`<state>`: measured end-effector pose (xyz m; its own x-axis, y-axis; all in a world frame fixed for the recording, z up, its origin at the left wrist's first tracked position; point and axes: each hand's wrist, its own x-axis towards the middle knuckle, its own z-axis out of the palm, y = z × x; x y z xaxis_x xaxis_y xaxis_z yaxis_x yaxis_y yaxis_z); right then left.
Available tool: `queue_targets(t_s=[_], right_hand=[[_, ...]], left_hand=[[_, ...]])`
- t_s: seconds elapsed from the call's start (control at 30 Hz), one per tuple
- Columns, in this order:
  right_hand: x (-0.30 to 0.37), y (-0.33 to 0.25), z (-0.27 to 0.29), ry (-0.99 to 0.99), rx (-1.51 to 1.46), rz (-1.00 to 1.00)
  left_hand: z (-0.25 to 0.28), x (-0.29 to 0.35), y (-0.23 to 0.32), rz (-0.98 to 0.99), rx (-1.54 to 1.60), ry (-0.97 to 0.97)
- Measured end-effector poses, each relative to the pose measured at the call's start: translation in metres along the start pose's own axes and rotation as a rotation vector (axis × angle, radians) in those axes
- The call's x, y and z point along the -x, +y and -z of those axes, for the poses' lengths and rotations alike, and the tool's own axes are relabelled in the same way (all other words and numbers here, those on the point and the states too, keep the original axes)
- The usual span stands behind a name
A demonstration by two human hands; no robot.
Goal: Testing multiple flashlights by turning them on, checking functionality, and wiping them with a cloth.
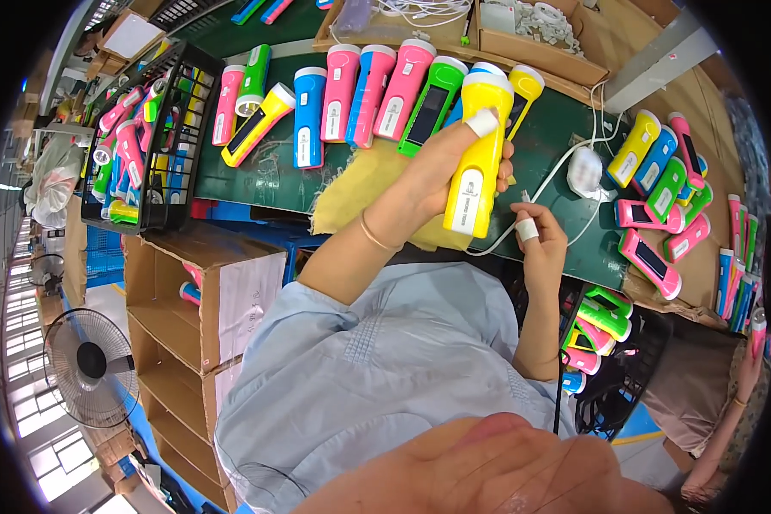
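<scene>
Far off to the left of both hands, a standing fan (92, 361) faces the room, with bright windows (60, 463) behind it. Nearer, a black crate (158, 214) full of coloured flashlights stands left of the hands, and below it are open cardboard compartments (167, 300). The green tabletop (265, 184), scuffed in places, reaches from there past both hands; on its far side a row of pink, blue, green and yellow flashlights (308, 120) runs toward the left hand (463, 163). Under that forearm lies a yellow cloth (347, 197). The left hand is wrapped round a yellow flashlight (474, 158), held white head up above the tabletop, tape on the thumb. Beyond it sits a cardboard box (540, 70) of small white parts. Just to its right, the right hand (541, 244), a digit also taped, has its fingertips pinched together on a white cord (552, 176). Right of that hand are a white wrapped bundle (585, 174) and a pile of flashlights (664, 197); below it, a second black crate (647, 347) holds more. At the far right, another person's forearm (737, 411) shows.
</scene>
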<state>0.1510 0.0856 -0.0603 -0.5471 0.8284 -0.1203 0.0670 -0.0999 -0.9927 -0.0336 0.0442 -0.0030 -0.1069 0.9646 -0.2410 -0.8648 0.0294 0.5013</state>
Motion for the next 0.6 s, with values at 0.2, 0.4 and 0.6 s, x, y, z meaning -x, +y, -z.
queue_targets(t_s=[0.2,0.4,0.6], right_hand=[[-0.001,-0.004,-0.004,0.038,-0.003,0.025],[-0.014,-0.018,0.009,-0.087,-0.231,-0.008],[-0.022,-0.021,0.007,-0.114,-0.362,0.074]], left_hand=[[0.005,-0.008,0.0,0.051,0.05,0.048],[-0.004,-0.013,0.031,-0.288,-0.687,0.046],[0.002,-0.034,0.069,-0.979,-1.599,0.636]])
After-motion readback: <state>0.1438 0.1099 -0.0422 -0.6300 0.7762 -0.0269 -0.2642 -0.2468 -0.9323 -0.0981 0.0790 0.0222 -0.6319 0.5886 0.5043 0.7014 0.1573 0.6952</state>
